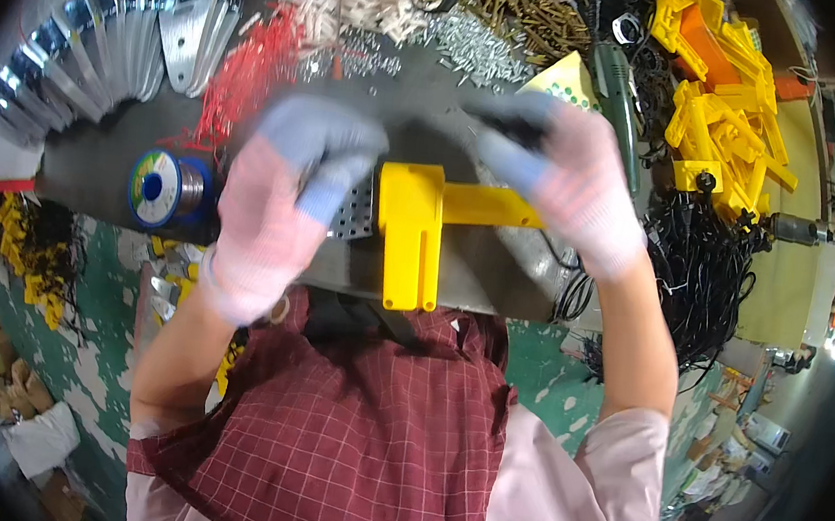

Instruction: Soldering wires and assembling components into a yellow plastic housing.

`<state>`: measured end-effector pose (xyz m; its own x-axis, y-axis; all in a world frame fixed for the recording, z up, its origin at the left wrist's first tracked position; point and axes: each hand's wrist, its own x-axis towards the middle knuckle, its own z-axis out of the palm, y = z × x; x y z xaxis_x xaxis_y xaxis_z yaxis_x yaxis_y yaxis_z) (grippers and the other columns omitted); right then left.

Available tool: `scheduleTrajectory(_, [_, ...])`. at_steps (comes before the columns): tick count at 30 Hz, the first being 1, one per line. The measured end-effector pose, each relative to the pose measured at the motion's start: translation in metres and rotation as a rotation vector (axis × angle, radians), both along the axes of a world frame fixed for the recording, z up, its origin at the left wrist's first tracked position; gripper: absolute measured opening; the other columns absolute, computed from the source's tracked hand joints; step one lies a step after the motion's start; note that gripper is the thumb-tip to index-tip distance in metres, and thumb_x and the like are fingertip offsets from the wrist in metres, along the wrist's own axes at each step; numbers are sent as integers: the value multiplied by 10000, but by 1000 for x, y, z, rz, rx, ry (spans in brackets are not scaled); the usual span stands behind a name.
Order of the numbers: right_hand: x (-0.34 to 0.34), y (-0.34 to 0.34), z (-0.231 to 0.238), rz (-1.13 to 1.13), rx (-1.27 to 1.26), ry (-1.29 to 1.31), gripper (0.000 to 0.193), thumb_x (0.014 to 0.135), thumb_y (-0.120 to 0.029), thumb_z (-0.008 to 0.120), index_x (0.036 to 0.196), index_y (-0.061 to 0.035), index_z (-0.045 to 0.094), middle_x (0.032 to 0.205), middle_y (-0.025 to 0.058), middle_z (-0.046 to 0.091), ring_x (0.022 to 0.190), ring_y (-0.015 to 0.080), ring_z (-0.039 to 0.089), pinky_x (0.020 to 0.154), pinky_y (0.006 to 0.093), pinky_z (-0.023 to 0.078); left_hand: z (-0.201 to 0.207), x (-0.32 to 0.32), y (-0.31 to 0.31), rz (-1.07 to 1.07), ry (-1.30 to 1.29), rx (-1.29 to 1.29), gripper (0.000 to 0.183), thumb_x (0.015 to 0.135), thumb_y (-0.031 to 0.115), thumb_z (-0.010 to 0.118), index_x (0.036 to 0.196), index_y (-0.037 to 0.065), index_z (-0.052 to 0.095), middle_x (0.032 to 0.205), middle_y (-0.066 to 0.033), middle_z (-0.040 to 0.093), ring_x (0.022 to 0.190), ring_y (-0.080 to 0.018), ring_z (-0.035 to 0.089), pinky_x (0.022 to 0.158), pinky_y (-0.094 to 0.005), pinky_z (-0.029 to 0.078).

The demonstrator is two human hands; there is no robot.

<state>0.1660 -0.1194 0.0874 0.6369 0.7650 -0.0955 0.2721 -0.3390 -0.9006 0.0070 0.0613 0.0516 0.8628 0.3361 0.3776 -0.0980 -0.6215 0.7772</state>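
Note:
A yellow plastic housing [410, 235] lies on the dark worktable before me, its handle-like arm reaching right under my right hand. My left hand [290, 173], in a pink-and-white glove with blue-grey fingers, hovers to its left with curled fingers. Motion blurs those fingertips, so whether they hold something small cannot be told. Beneath that hand, a perforated metal plate [349, 216] shows beside the housing. My right hand [576, 180], gloved alike, is above the yellow arm. Its thumb and forefinger point left with a gap between them, and nothing clear shows there.
A solder wire spool [165, 188] stands at the left. Red wires [245, 73], white pieces, silver screws [473, 50] and brass-coloured parts [532, 15] are heaped along the back. A green tool [616, 104], yellow housings [729, 110] and black cables [698, 267] crowd the right.

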Motion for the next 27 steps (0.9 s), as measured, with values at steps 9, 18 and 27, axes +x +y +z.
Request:
scheduleTrajectory(9, [-118,-66,-37,-112,81,-198,218,772,-26,740,986,-64,724,915,106,693,778,246,676,705,342,538,-28,-76,-57,-156,117,-349,238,819,-57,700,1035,40,676,914,-100,658,857,-211,647,750,-276,506])
scheduleTrajectory(18, [-116,-68,-55,156,192,-664,303,694,0,748,991,-45,708,887,113,685,756,282,668,646,378,539,-37,-80,-60,-271,-124,232,313,711,80,706,1023,71,694,1000,-94,687,873,-282,641,783,-407,530])
scheduleTrajectory(27, [-100,-70,-19,35,-27,-391,280,770,-166,792,1017,-67,704,853,101,717,706,269,696,617,346,548,-50,-78,-55,-310,-91,237,358,711,148,705,1066,106,691,1082,-76,658,963,-273,618,846,-411,521])
